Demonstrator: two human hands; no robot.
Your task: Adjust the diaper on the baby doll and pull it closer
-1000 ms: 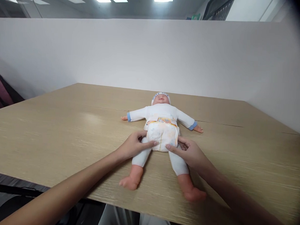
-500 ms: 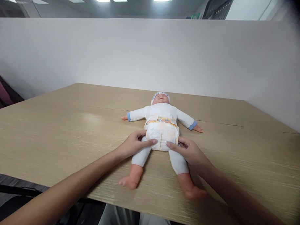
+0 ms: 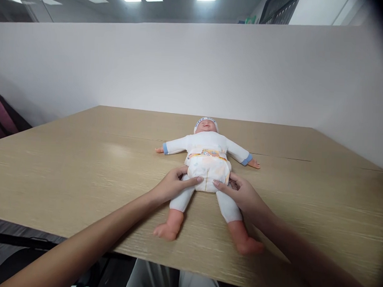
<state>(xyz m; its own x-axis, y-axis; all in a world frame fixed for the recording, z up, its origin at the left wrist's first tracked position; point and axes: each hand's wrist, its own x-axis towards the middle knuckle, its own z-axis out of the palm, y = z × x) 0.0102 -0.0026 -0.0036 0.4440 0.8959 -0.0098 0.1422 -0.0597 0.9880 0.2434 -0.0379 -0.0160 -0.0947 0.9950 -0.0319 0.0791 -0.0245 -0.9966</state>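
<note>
A baby doll point(image 3: 208, 140) in a white suit with blue cuffs and a white headband lies on its back, head away from me, arms and legs spread. Around its hips is a white diaper point(image 3: 209, 171) with an orange printed band at the waist. My left hand point(image 3: 179, 184) grips the diaper's left leg edge, thumb on the front and fingers tucked at the side. On the other leg edge my right hand point(image 3: 235, 189) holds the diaper the same way. The fingertips of both hands are partly hidden behind the diaper and legs.
The doll lies on a wooden table point(image 3: 84, 169) with a thin seam across it. Behind the table stands a white partition point(image 3: 194, 68). A dark pink and black object point(image 3: 2, 118) is at the far left. My legs point(image 3: 174, 281) are below the front edge.
Both hands stay on the diaper's leg edges. The diaper's side by my right hand bulges out slightly more; otherwise the view has shifted only a little.
</note>
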